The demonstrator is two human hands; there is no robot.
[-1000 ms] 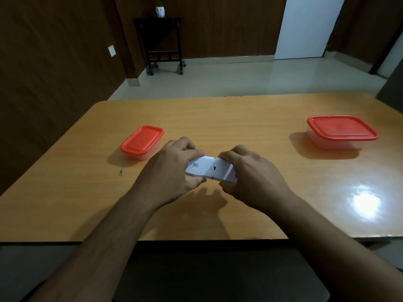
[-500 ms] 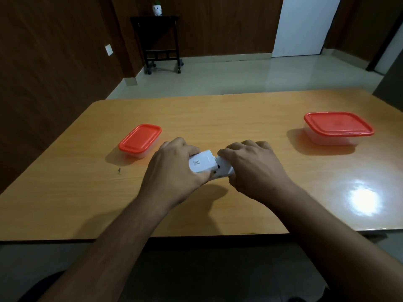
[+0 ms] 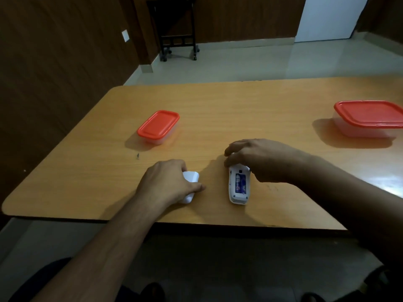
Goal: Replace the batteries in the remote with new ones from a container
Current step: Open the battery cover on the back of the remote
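Note:
The white remote [image 3: 238, 186] lies face down on the wooden table [image 3: 239, 110], its battery bay uncovered with blue batteries [image 3: 240, 183] inside. My right hand [image 3: 259, 159] curls over the remote's far end and holds it. My left hand [image 3: 172, 184] grips the white battery cover [image 3: 190, 178], apart from the remote and to its left, low on the table. A small clear container with a red lid [image 3: 158, 125] stands at the left. A larger clear container with a red lid [image 3: 368, 117] stands at the far right.
The table's near edge [image 3: 196, 222] runs just below both hands. Beyond the table is a pale tiled floor, a dark wheeled stand [image 3: 177, 29] against the brown wall, and a white door [image 3: 331, 16].
The cover has come off the remote. My left hand carried it left and down to the table; my right hand set the remote down lengthwise with the batteries showing. The camera tilted down.

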